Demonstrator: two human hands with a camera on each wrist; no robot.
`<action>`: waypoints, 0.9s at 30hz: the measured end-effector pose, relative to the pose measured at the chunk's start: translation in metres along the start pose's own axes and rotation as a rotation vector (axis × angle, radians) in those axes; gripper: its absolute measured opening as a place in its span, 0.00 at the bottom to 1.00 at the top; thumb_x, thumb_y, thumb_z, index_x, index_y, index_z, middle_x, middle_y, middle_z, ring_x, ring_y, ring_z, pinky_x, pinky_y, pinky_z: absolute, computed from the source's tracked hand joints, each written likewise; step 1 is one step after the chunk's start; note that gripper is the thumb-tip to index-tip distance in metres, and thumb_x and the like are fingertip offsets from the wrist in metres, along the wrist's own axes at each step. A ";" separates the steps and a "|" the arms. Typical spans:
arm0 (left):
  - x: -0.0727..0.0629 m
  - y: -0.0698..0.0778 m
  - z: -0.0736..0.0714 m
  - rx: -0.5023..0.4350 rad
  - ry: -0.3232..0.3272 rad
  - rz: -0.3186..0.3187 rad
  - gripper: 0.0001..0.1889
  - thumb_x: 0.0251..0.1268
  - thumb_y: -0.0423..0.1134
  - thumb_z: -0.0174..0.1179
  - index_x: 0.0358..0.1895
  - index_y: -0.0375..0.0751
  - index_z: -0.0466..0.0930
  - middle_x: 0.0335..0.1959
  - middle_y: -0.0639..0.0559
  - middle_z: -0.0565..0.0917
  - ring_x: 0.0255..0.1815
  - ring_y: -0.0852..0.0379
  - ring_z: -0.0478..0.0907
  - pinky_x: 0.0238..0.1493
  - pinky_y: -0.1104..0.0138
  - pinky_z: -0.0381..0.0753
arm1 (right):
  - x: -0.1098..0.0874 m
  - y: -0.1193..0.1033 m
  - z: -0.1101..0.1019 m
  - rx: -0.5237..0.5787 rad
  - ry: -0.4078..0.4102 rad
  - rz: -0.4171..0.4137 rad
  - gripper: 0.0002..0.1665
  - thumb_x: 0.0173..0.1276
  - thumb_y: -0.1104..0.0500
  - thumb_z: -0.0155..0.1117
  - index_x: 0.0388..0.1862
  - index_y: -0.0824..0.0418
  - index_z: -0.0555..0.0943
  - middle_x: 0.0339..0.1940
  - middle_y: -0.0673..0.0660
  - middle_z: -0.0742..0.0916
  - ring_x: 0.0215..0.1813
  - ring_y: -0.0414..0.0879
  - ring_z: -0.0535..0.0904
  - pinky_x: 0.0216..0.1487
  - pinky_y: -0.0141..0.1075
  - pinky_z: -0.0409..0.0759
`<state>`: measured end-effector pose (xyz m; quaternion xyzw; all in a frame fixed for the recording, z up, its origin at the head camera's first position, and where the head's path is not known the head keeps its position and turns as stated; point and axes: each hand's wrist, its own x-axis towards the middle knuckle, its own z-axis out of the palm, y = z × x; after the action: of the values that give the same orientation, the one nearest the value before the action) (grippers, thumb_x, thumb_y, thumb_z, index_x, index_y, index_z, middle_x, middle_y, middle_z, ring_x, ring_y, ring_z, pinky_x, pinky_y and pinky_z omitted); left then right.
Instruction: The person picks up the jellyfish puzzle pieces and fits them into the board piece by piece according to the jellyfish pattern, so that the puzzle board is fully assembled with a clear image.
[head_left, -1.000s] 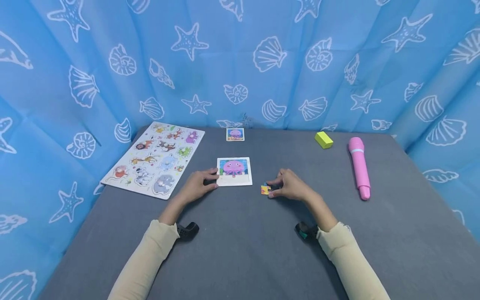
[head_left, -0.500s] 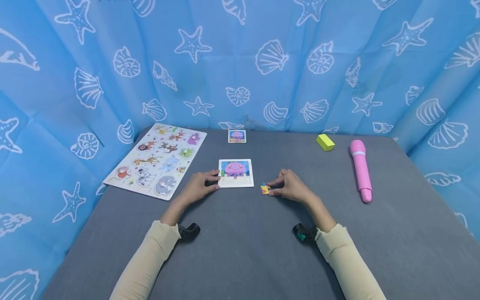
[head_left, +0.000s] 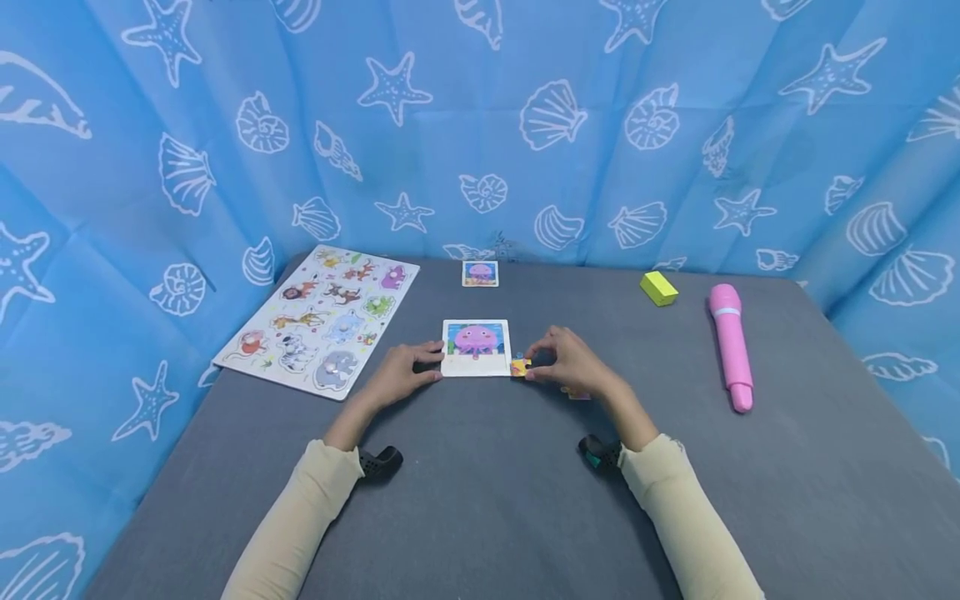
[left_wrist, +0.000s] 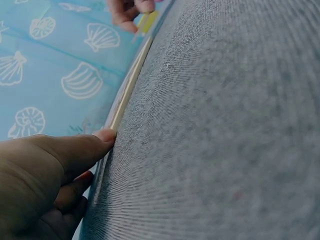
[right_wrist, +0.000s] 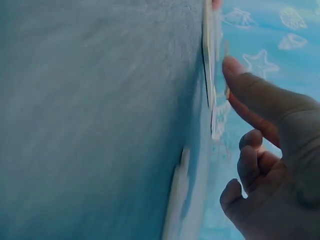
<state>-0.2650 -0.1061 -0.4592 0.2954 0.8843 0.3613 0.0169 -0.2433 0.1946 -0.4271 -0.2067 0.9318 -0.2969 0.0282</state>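
In the head view a white-framed jigsaw puzzle board [head_left: 476, 368] with a pink jellyfish picture lies flat on the grey table; its lower part is bare. My left hand [head_left: 401, 372] touches the board's left edge with thumb and fingers, and the thumb [left_wrist: 97, 142] rests against that edge in the left wrist view. Between thumb and forefinger, my right hand [head_left: 573, 365] pinches a small yellow puzzle piece [head_left: 519, 367] at the board's lower right edge. The right wrist view shows the piece [right_wrist: 227, 92] edge-on, off the table. Another puzzle piece [head_left: 576, 393] lies partly hidden below the right hand.
A small jellyfish picture card [head_left: 480, 274] lies behind the board. To the left is an animal puzzle board [head_left: 318, 321]. A yellow-green block [head_left: 658, 288] and a pink microphone-like toy [head_left: 731, 346] lie at the right. A blue curtain [head_left: 480, 125] hangs behind the table.
My right hand has lifted the yellow piece and moved it left to the board's right edge, uncovering another piece on the table. The left hand stays at the board's left edge.
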 end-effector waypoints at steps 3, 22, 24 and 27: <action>0.000 -0.001 0.000 0.002 -0.001 0.006 0.19 0.56 0.36 0.63 0.52 0.34 0.78 0.60 0.44 0.74 0.64 0.46 0.69 0.61 0.53 0.68 | 0.012 -0.011 0.006 -0.009 0.003 -0.028 0.14 0.51 0.57 0.73 0.37 0.61 0.84 0.33 0.58 0.77 0.34 0.47 0.66 0.36 0.36 0.63; 0.002 0.000 0.000 -0.011 0.003 0.025 0.19 0.56 0.35 0.63 0.52 0.32 0.78 0.59 0.43 0.75 0.62 0.47 0.70 0.61 0.55 0.69 | 0.061 -0.041 0.050 -0.004 0.017 -0.104 0.14 0.48 0.56 0.74 0.32 0.62 0.83 0.30 0.56 0.79 0.32 0.44 0.68 0.35 0.34 0.65; 0.002 0.000 -0.001 -0.012 0.005 0.025 0.19 0.56 0.35 0.63 0.52 0.32 0.78 0.59 0.43 0.75 0.62 0.47 0.70 0.61 0.55 0.69 | 0.063 -0.042 0.051 0.002 0.016 -0.103 0.14 0.48 0.57 0.75 0.32 0.62 0.83 0.30 0.57 0.79 0.33 0.45 0.69 0.36 0.35 0.65; 0.000 -0.001 -0.002 -0.016 0.007 0.022 0.19 0.56 0.35 0.63 0.52 0.32 0.78 0.59 0.42 0.75 0.62 0.47 0.70 0.61 0.55 0.69 | 0.065 -0.044 0.052 0.003 0.004 -0.096 0.14 0.48 0.56 0.74 0.32 0.62 0.83 0.31 0.57 0.78 0.34 0.45 0.69 0.37 0.35 0.66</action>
<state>-0.2665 -0.1078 -0.4581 0.3038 0.8781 0.3694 0.0120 -0.2773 0.1080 -0.4405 -0.2508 0.9204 -0.2997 0.0125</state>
